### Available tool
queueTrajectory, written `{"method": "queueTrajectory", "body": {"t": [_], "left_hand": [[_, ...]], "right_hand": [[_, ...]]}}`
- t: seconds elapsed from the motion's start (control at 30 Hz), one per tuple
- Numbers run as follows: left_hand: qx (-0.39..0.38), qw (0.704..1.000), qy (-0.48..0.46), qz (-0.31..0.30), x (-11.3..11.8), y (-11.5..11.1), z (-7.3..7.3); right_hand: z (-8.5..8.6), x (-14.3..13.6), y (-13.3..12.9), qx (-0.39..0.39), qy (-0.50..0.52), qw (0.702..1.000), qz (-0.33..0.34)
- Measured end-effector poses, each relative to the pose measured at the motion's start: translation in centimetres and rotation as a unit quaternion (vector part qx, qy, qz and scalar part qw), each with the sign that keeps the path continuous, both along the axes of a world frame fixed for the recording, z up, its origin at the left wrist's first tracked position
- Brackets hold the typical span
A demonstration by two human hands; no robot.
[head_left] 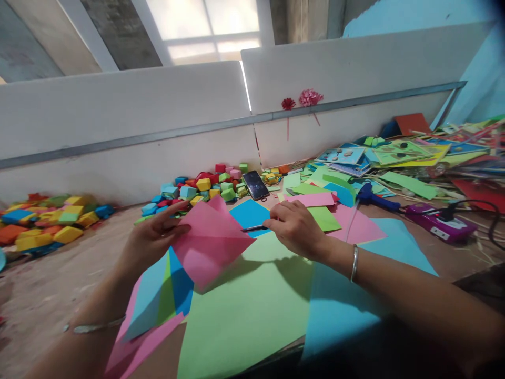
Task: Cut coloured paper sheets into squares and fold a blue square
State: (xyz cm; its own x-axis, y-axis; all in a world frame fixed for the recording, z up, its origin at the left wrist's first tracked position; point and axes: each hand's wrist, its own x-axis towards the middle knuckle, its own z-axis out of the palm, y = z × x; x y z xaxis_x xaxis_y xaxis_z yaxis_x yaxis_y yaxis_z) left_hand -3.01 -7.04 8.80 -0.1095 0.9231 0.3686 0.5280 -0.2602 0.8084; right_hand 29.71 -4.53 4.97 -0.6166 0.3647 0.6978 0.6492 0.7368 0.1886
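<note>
My left hand (152,239) pinches the upper left edge of a folded pink sheet (211,242), raised at a slant over a large light green sheet (252,305). Closed round a thin dark stick-like tool (254,228), my right hand (294,226) is just right of the pink sheet; the tool's tip reaches the sheet's right part, and whether it touches cannot be made out. A blue sheet (250,213) lies behind the tool. Light blue sheets (347,300) are under my right forearm, and blue, green and pink sheets (150,300) lie under the left side.
Small folded paper boxes (47,221) are heaped at the left, with more (203,187) at the back around a phone (255,185). At the right are a blue glue gun (376,199), a purple power strip (442,223) and piled papers (410,152). White boards (118,116) stand behind.
</note>
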Motion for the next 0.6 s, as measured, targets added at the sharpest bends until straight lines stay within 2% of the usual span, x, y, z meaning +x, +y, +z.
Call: {"method": "queueTrajectory", "body": {"t": [0.1, 0.2, 0.27, 0.4, 0.5, 0.6], "left_hand": [[-0.012, 1.0, 0.021, -0.011, -0.2, 0.1, 0.0], [-0.006, 0.993, 0.11, -0.035, -0.2, 0.8, 0.4], [0.003, 0.986, 0.161, -0.046, -0.2, 1.6, 0.9], [0.008, 0.977, 0.199, -0.072, 0.4, 3.7, 1.5], [0.021, 0.969, 0.231, -0.08, 1.0, 5.1, 0.7], [0.032, 0.961, 0.264, -0.073, 1.5, 5.8, -0.9]], "right_hand": [[-0.2, 0.1, 0.4, -0.021, -0.013, 1.0, -0.017], [-0.2, 0.3, 0.7, -0.063, -0.021, 0.998, -0.018], [-0.2, 0.5, 0.8, -0.102, -0.035, 0.994, -0.006], [-0.2, 0.8, 1.2, -0.19, -0.102, 0.976, 0.014], [-0.3, 0.8, 1.1, -0.236, -0.148, 0.96, 0.009], [-0.2, 0.8, 0.5, -0.257, -0.172, 0.951, 0.023]]}}
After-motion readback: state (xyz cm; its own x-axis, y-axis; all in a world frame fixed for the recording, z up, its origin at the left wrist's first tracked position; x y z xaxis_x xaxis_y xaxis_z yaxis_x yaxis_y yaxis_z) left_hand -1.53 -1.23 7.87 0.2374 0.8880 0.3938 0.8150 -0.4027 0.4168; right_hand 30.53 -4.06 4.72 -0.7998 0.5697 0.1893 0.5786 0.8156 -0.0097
